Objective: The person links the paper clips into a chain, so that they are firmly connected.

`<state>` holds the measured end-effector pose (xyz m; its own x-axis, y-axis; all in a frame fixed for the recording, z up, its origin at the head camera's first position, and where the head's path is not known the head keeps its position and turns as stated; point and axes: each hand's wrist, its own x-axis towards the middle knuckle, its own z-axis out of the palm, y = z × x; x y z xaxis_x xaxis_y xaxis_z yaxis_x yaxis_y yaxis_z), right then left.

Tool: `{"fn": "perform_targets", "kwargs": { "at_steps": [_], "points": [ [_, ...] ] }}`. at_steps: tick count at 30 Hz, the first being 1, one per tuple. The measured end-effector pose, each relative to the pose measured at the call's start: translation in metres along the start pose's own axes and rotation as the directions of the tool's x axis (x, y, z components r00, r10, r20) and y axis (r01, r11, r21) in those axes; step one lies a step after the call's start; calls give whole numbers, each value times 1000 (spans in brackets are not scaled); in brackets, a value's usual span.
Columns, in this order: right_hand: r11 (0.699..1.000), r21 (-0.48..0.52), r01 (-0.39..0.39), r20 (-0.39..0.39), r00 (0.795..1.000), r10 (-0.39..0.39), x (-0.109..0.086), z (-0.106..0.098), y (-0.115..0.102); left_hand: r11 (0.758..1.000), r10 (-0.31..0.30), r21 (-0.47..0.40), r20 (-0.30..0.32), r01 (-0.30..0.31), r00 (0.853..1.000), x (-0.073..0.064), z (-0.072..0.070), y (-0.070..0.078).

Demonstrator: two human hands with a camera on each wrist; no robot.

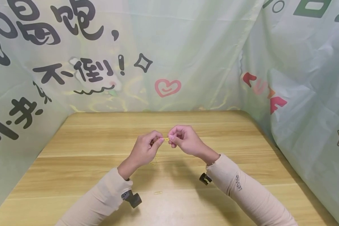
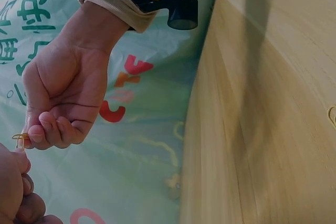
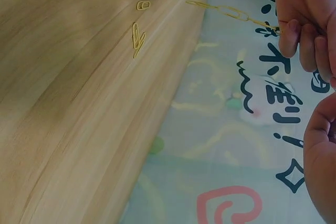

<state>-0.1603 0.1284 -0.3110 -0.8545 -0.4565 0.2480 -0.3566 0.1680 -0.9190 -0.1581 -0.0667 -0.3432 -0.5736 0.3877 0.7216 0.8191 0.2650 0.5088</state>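
Above the wooden table, my left hand [image 1: 145,149] and right hand [image 1: 186,140] meet fingertip to fingertip. Each pinches a yellow paper clip [image 1: 166,139]; in the left wrist view two clips [image 2: 21,137] touch or cross between the fingertips, though whether they are linked I cannot tell. From the left hand [image 3: 310,24] hangs a chain of linked yellow paper clips [image 3: 233,12], clearest in the right wrist view. The right hand [image 3: 321,156] is partly cut off there, its fingertips out of sight.
Loose paper clips lie on the table: one small clip [image 3: 143,5] and a little cluster [image 3: 137,39] in the right wrist view. A single clip [image 1: 158,192] lies near the front of the table [image 1: 228,125]. Printed cloth [image 1: 200,56] stands behind and at both sides.
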Motion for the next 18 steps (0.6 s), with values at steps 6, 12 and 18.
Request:
{"fn": "perform_targets", "kwargs": {
  "at_steps": [6,12,18],
  "points": [
    [1000,-29,-10,25,1000,11,0,-1,0,1000,5,4,-4,-5,1000,0,1,-1],
    [998,-60,-14,45,999,17,0,-2,-1,994,-104,-34,41,105,994,-1,0,-1],
    [993,-114,4,52,999,2,1,-3,-3,967,-225,-103,91,233,970,-1,-3,0]
  ]
}}
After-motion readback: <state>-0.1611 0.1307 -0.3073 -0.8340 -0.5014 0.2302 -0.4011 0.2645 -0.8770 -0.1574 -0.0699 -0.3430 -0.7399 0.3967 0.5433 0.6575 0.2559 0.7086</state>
